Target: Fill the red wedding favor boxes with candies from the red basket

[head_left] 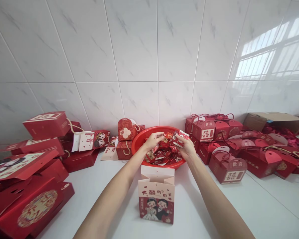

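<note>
Above a red plastic basket (137, 139), my right hand (188, 149) grips a few wrapped candies (181, 137) in red, white and clear packaging. My left hand (153, 140) is over the basket's left half, its thumb and fingers closed together close to a red wrapper. Whether anything sits in that pinch is too small to tell. Loose red-wrapped candies (161, 155) fill the basket below both hands. In front of it, between my forearms, stands an upright paper gift box (156, 199) with a cartoon bride and groom; its top is open.
Red gift boxes (45, 124) are piled on the left, some with rope handles. Two small boxes (124, 149) are stacked beside the basket. Many closed red boxes (228, 166) line the right side, with a brown carton (276, 119) behind. A tiled wall (139, 59) backs the white tabletop (94, 179).
</note>
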Demonstrator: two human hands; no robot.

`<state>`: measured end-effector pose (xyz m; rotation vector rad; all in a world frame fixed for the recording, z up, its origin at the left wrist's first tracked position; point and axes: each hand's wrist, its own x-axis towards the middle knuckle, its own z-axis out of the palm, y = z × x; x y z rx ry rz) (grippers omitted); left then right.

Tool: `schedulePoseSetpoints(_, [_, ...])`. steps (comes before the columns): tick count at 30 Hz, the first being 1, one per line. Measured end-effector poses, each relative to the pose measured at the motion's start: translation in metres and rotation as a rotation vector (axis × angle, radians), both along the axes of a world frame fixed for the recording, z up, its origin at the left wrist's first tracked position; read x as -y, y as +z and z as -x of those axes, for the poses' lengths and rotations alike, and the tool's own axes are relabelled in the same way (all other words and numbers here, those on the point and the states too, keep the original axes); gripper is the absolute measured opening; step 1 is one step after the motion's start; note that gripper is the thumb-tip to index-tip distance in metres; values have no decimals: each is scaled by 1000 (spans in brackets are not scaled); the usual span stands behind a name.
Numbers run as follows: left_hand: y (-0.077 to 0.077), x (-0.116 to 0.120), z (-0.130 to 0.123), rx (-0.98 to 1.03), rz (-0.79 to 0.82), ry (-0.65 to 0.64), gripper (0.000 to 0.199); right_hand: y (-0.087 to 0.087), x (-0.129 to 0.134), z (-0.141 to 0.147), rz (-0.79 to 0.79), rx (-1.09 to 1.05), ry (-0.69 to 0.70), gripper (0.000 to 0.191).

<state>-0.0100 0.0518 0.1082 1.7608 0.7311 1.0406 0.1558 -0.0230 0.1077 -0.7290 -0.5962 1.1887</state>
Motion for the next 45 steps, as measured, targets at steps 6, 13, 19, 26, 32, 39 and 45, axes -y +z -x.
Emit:
schedulePoseSetpoints(6, [7, 8, 0, 11, -30, 48, 37, -1, 0, 2, -7, 10, -5, 30])
schedulePoseSetpoints(13, [14, 19, 2, 122, -4, 155, 31, -3, 4, 9, -118, 148, -30, 40])
schedulePoseSetpoints(19, [34, 58, 23, 147, -46, 242, 31, 23, 25, 13, -167, 239, 62, 41])
schedulePoseSetpoints(26, [64, 132, 73, 84, -201, 294, 36, 80, 98, 17, -449, 587, 191, 23])
schedulePoseSetpoints(32, [71, 164, 87, -138, -375, 193, 30, 93, 138, 27, -608, 1154, 311, 19])
schedulePoseSetpoints(39, [73, 169, 88, -258, -441, 156, 28, 89, 142, 30, -602, 1477, 236, 17])
schedulePoseSetpoints(45, [75, 177, 86, -373, -483, 113, 26, 89, 139, 19, -626, 1400, 216, 18])
